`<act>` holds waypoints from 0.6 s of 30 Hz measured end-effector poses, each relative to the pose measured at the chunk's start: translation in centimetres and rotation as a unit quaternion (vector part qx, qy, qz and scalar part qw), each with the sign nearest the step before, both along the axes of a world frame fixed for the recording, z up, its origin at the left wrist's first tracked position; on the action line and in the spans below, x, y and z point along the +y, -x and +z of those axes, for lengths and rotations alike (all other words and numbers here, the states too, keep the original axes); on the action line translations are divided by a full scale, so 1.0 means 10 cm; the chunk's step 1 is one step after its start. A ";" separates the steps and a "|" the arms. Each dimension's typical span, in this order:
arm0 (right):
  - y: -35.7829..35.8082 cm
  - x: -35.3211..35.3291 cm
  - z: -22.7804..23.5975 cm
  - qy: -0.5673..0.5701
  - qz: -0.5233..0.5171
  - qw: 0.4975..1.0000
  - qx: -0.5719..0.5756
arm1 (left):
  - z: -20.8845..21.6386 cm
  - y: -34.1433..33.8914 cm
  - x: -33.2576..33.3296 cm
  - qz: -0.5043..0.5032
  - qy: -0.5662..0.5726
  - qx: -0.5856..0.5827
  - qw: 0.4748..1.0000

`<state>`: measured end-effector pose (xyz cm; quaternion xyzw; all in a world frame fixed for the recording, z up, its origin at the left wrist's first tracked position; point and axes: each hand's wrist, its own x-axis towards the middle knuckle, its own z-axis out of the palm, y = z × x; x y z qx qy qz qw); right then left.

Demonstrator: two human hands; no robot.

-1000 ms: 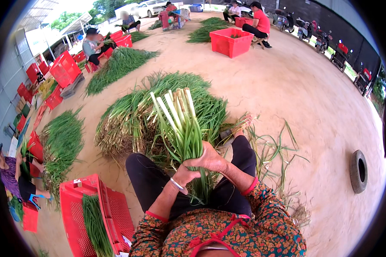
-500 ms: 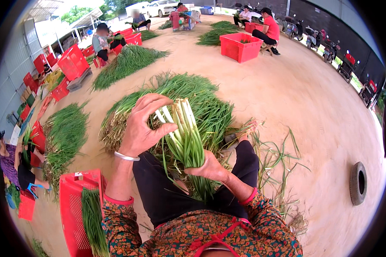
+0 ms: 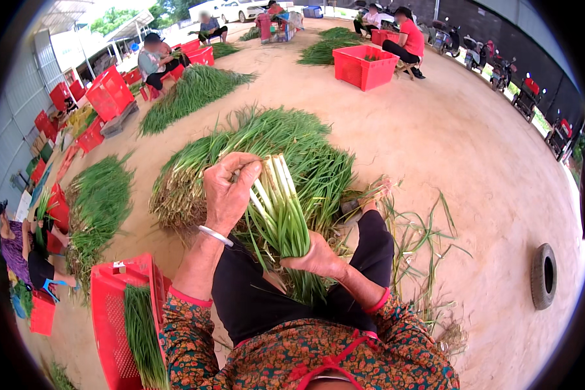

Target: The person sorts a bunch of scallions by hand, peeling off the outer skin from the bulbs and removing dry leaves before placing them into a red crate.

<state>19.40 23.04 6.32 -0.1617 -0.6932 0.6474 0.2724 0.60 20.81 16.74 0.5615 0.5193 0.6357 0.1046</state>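
Observation:
My right hand (image 3: 318,257) is wrapped round the green leaves of a bunch of garlic chives (image 3: 283,208), held above my lap with its white stem ends upward. Thumb and fingers of my left hand (image 3: 231,185) are pinched together at the upper left of those white ends, apparently on an outer stem; the fingertips partly hide it. A silvery bangle rings the left wrist. Just beyond my hands spreads a large heap of garlic chives (image 3: 292,133), its brown root ends toward the left.
A red crate (image 3: 120,270) with chives inside stands at my left. Loose leaves (image 3: 429,237) litter the ground on my right, and a tyre (image 3: 543,277) lies farther right. More chive piles (image 3: 198,97), a red crate (image 3: 365,68) and several seated people are farther off.
My left hand, spread open beside the stem ends before, has drawn its fingers together in a pinch there. The right hand keeps its hold on the bunch almost unmoved.

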 end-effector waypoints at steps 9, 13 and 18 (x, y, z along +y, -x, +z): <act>-0.04 0.02 0.04 0.007 -0.013 0.999 0.031 | 0.35 0.32 0.01 0.033 -0.068 -0.249 0.965; -0.04 0.05 0.02 0.008 0.016 0.999 0.031 | 0.05 0.57 -0.22 -0.099 -0.053 -0.266 0.957; 0.24 -0.04 -0.08 -0.055 -0.029 0.998 -0.011 | -0.36 0.09 -0.15 -0.364 0.104 -0.271 0.885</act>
